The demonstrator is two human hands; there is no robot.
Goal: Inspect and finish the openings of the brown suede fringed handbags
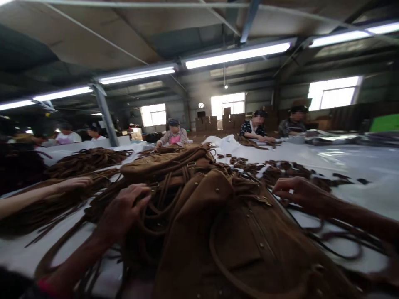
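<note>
A large brown handbag [237, 232] with a rounded handle, a zip and small metal studs lies in front of me, its right side smeared by motion. At its upper right edge, my right hand [294, 192] has thumb and fingers drawn together, the tips at the bag's border. On the left, my left hand [124, 209] hovers over or touches a tangle of brown handles [163, 199], its fingers loosely bent and thumb apart. Behind the front bag lies another brown bag [156, 164]. What is under my left palm is hidden.
Another person's hand [75, 183] reaches in from the left over brown straps [89, 160]. Small dark brown pieces [280, 168] lie scattered on the white table [374, 166]. Several co-workers sit across it, one in a pink apron [175, 139]. Loose straps [336, 236] lie at the right.
</note>
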